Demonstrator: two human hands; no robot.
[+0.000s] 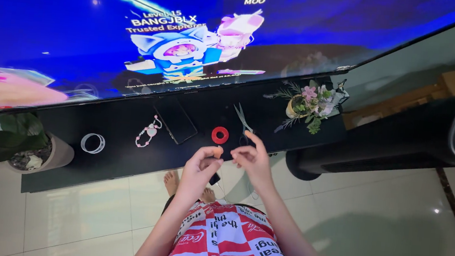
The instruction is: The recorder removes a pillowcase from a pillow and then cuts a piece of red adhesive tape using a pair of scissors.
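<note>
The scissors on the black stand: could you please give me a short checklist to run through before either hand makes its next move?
1. Scissors lie flat, touched by neither hand: ok.
2. Left hand free: cannot tell; a small dark object shows beneath it.
3. Right hand empty: cannot tell; fingers pinched.
4. Red ring apart from scissors: ok.
5. Dark phone away from the stand's edge: ok.
</note>
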